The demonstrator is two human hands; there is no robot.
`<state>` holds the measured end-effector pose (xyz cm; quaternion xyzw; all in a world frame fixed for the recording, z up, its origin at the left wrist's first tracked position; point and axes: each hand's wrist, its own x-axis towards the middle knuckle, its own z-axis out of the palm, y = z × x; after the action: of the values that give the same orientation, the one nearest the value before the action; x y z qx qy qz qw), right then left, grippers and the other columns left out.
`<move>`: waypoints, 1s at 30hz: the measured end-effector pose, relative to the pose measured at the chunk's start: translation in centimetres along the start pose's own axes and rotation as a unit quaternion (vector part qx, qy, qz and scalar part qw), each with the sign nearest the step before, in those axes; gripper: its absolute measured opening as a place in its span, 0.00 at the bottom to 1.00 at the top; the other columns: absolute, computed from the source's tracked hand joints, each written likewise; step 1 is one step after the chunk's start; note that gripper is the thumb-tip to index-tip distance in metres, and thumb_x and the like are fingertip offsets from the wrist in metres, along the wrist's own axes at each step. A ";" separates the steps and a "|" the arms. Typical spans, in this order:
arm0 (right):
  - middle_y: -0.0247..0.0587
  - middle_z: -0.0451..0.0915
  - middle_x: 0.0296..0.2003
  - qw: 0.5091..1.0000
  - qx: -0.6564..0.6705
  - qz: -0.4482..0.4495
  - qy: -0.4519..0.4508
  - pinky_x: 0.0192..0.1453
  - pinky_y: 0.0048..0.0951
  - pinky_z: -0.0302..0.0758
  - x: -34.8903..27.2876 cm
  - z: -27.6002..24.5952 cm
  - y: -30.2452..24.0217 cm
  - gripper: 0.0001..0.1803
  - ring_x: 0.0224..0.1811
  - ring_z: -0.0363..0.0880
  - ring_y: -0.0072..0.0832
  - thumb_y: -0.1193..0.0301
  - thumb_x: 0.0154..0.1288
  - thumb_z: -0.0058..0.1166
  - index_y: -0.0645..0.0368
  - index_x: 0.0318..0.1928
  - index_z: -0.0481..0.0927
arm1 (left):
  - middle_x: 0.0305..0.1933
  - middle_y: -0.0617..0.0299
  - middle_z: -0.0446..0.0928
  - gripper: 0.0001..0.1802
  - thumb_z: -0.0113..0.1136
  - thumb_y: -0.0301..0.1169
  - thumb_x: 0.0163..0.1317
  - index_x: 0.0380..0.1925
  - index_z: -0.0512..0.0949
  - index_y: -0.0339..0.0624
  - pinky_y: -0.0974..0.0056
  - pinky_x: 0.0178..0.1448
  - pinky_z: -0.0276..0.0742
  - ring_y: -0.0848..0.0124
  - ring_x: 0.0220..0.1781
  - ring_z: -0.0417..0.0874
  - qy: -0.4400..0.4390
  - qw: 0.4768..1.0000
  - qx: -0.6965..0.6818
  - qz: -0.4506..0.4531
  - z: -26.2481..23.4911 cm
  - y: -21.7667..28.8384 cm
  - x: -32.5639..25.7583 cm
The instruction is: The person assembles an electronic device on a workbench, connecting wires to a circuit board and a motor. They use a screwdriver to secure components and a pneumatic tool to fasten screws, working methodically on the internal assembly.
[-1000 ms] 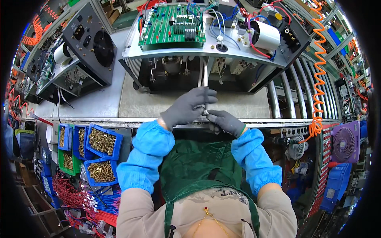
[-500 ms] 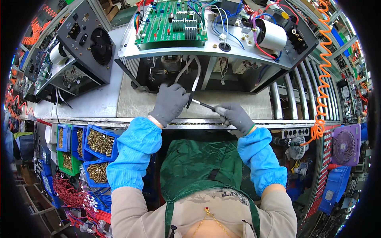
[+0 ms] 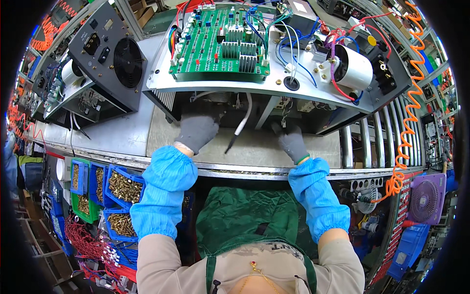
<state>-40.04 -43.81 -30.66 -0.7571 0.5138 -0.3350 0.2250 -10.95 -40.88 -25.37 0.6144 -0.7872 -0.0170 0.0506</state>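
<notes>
Hanging between left grip [image 3: 198,132] and right grip [image 3: 292,141] is white cable [image 3: 244,121], their closure unclear

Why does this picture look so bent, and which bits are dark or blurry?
In the head view, the fisheye lens bows the bench's front edge; the corners are black; the chassis is shadowed inside; the gloved right hand looks smeared at the fingers, the green circuit board fairly crisp; the steel rollers show bright streaks.
</notes>
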 end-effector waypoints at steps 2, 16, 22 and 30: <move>0.51 0.80 0.29 0.997 -0.011 -0.073 0.038 0.43 0.44 0.73 0.4 0.2 -0.7 0.16 0.35 0.77 0.51 0.61 0.61 0.54 0.60 0.42 0.81 | 0.28 0.52 0.80 0.11 0.51 0.37 0.57 0.31 0.83 0.49 0.50 0.34 0.76 0.53 0.31 0.82 0.015 1.000 -0.015 0.015 0.3 0.0 0.3; 0.52 0.80 0.30 0.938 -0.302 -0.144 -0.095 0.40 0.44 0.74 3.5 0.2 -0.9 0.12 0.32 0.78 0.47 0.64 0.58 0.50 0.57 0.27 0.82 | 0.43 0.41 0.73 0.30 0.58 0.54 0.53 0.48 0.76 0.43 0.43 0.43 0.73 0.44 0.41 0.76 0.311 0.916 -0.231 -0.102 1.0 10.8 3.3; 0.46 0.81 0.28 0.972 -0.217 -0.084 0.004 0.36 0.43 0.76 0.9 -3.1 0.4 0.11 0.31 0.81 0.44 0.63 0.54 0.52 0.53 0.24 0.83 | 0.56 0.44 0.61 0.42 0.67 0.52 0.43 0.57 0.66 0.41 0.38 0.50 0.68 0.37 0.52 0.64 0.396 0.906 -0.011 -0.152 2.3 13.2 4.9; 0.41 0.81 0.26 0.959 -0.283 0.012 0.020 0.32 0.40 0.74 -5.1 -11.2 1.8 0.09 0.28 0.79 0.41 0.66 0.63 0.53 0.55 0.39 0.81 | 0.34 0.50 0.76 0.30 0.68 0.45 0.44 0.45 0.73 0.39 0.55 0.38 0.77 0.52 0.34 0.79 0.331 0.912 -0.201 -0.132 2.0 12.8 5.3</move>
<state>-50.67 -39.75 -25.78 -0.7766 0.6012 -0.1881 -0.0041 -24.80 -42.95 -25.93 0.6601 -0.6169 0.0232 0.4280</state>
